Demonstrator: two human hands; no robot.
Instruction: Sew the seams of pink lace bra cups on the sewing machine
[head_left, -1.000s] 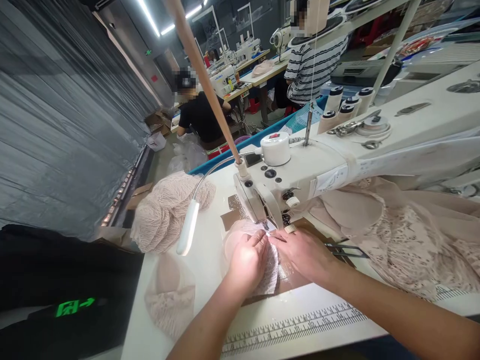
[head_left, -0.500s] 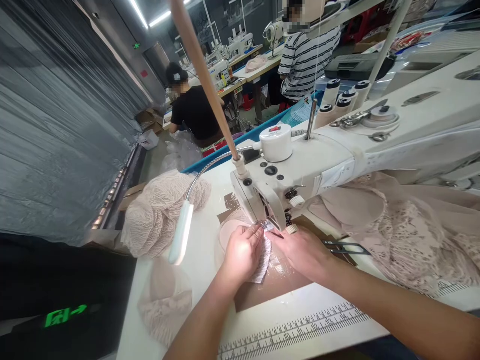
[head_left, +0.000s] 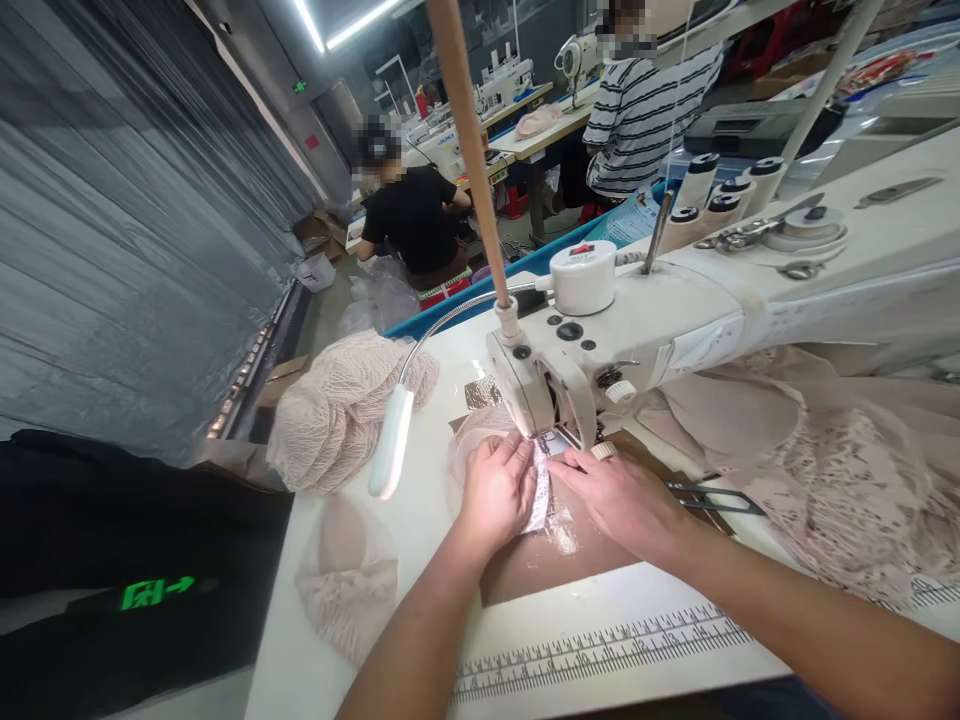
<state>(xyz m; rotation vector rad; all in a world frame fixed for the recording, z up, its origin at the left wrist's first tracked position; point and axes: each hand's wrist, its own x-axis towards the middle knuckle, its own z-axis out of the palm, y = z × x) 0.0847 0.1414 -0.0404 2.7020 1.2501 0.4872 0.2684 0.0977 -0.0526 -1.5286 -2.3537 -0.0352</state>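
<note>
A light lace-patterned fabric piece lies at the foot of a white sewing machine, with a pale beige moulded cup beside it. My left hand is closed on the fabric, fingers pressed together just left of the needle area. To the right of the presser foot, my right hand is closed, thumb and forefinger at the fabric's edge; what they pinch is hidden. Behind that hand a dark slim metal tool sticks out, and I cannot see whether it is gripped. The needle is too small to make out.
Stacked beige lace cups stand at the left; a single cup lies nearer. A lamp hangs beside them. More lace garments are heaped right. A printed ruler runs along the front edge. Two people sit beyond.
The head view has shifted, so the scene sits further right. The lace-patterned piece shows a shorter tail below my left hand. Both hands stay beside the presser foot.
</note>
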